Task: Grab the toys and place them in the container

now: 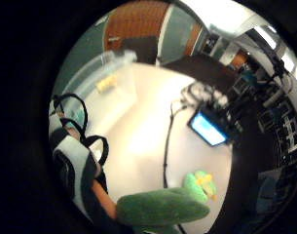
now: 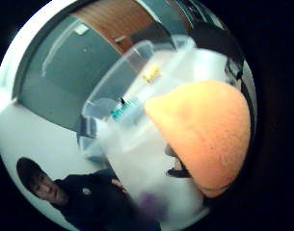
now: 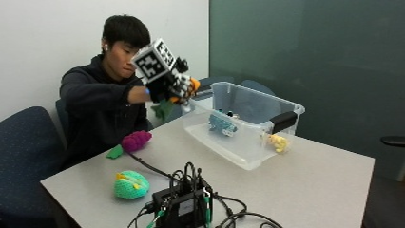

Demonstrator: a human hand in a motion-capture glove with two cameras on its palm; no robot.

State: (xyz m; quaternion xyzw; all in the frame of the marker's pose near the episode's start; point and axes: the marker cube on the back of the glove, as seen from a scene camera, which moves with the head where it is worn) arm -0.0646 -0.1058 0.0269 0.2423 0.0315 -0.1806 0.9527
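No writing or brand can be read anywhere; a small label on the container's wall is too blurred to make out.

At a pale grey tabletop [image 3: 303, 180] a person in a dark hooded top sits on a blue chair [image 3: 25, 147], with a white wall behind and a dark green-grey panel to the side. The thumb side palm view also shows a wood-toned door beyond the panel.

The gloved right hand [image 3: 174, 88] is raised above the tabletop, just beside the near end of the clear plastic container [image 3: 253, 152]. Its fingers are curled round a plush carrot [image 3: 193, 84]: the orange body shows at the fingertips and the green leaves [image 3: 163, 109] hang below the hand. In the thumb side palm view the orange body fills much of the picture, close to the palm, with the container behind it.

Inside the container lie a teal toy [image 3: 221, 124] and a small yellow toy [image 3: 277, 142], the yellow one against the far wall by the black handle clip.

From the container, a purple toy [image 3: 136, 140] with a green leaf lies on the tabletop at about nine o'clock, and a round green and yellow toy [image 3: 131, 184] at about eight o'clock. Near the green toy sits a black box of electronics [image 3: 183, 204] with tangled cables.
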